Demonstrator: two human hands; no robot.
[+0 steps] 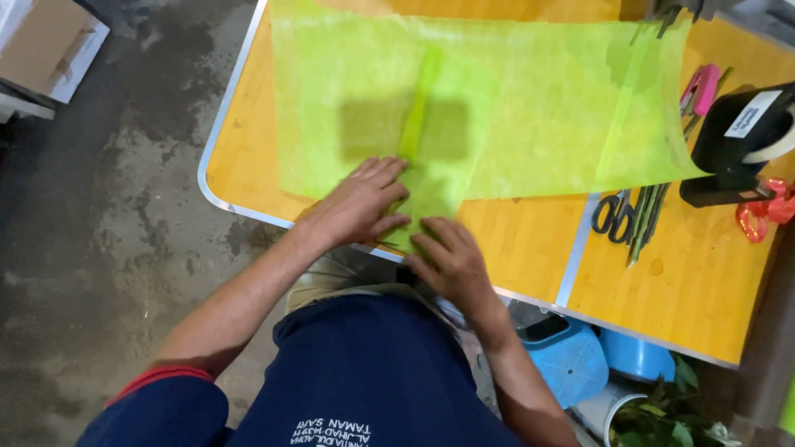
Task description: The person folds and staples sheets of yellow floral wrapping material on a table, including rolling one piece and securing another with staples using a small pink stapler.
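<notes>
Two hands — left hand (pixel 358 203) | right hand (pixel 447 258) | green sheet (pixel 530 108) | orange table (pixel 662 290) | concrete floor (pixel 99 232)

The green mesh sheet (pixel 530 108) runs off the top edge of the frame. The black tape dispenser (pixel 741 141) at upper right is cut by the right edge. Whatever lies beneath the left hand (pixel 360 203) and right hand (pixel 451 261) is hidden.

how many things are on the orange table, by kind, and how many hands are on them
lime green mesh sheet, under both hands: 1
black-handled scissors: 1
bundle of green stems: 1
pink stapler: 1
black tape dispenser: 1
red ribbon: 1
hands, left hand and right hand: 2
total: 6 things on the table, plus 2 hands
</notes>
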